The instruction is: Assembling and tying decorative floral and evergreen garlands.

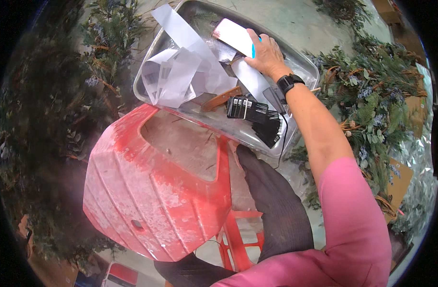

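From the head view, the right hand (264, 52) reached out over a clear tray (302, 64) that sat on a worn red stool (152, 191). Its fingers were closed around a white card (234, 36) with a blue tip showing at the thumb, the card held by its near edge and lifted above the tray's contents. A black watch (289, 82) sat on that wrist. The left hand (269, 191), in a dark glove, rested low against the stool's seat edge (whether it gripped anything I could not tell).

In the tray lay curled white paper strips (180, 71), a knife (222, 99) with a wooden handle, and a bundle of black tags (257, 117). Green wreaths (372, 95) crowded the floor around.

The card looked light, thin and fairly stiff, with a glossy face that may be slippery; a pinch at an edge, as here, seemed enough, though a hard squeeze might crease it.
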A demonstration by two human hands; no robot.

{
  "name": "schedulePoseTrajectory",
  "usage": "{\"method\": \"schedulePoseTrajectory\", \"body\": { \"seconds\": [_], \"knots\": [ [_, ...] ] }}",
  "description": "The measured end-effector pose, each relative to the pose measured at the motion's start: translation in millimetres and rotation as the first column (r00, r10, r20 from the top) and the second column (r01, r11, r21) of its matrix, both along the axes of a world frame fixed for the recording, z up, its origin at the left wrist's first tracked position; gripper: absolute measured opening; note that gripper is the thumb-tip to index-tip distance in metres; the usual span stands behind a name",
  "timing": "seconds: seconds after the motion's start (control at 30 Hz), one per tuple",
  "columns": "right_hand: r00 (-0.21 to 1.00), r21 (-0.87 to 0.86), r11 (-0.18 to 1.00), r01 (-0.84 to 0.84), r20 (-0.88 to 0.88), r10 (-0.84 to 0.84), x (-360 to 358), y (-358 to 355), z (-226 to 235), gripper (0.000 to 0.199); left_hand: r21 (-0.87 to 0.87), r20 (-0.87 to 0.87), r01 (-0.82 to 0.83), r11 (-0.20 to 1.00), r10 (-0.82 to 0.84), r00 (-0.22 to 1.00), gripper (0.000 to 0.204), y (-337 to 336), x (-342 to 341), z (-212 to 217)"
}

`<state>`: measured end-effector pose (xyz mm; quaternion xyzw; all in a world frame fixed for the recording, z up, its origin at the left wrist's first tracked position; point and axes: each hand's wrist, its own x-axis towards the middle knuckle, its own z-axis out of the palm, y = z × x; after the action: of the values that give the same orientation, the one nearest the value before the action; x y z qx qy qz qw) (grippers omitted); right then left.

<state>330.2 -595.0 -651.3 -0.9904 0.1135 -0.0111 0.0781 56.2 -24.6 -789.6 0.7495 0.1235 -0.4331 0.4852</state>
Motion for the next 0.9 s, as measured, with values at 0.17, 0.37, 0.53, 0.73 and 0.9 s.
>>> {"method": "schedulePoseTrajectory", "body": {
  "seconds": [0.17, 0.37, 0.53, 0.73, 0.9],
  "knots": [
    [0.999, 0.058, 0.998, 0.034, -0.014, -0.033, -11, -7, 0, 0.079, -0.021, 0.021, 0.047, 0.999, -0.046, 0.999, 0.023, -21, 4, -4],
    [0.998, 0.065, 0.997, 0.05, -0.041, -0.047, -5, -13, 0, 0.079, -0.04, 0.047, 0.1, 0.994, -0.098, 0.994, 0.023, -45, 8, -9],
    [0.98, 0.152, 0.986, -0.067, 0.193, 0.037, 22, 7, -12, 0.078, -0.018, 0.067, 0.098, 0.995, -0.097, 0.993, 0.024, -43, 3, -4],
    [0.915, 0.05, 0.983, -0.174, 0.378, 0.143, 12, 10, -30, 0.06, 0.224, 0.08, -0.092, 0.97, 0.076, 0.994, 0.024, 67, -70, 67],
    [0.989, 0.44, 0.886, -0.149, 0.061, 0.136, -43, 47, 15, 0.033, 0.424, 0.125, -0.261, 0.867, 0.23, 0.965, 0.024, 155, -149, 150]
  ]
}}
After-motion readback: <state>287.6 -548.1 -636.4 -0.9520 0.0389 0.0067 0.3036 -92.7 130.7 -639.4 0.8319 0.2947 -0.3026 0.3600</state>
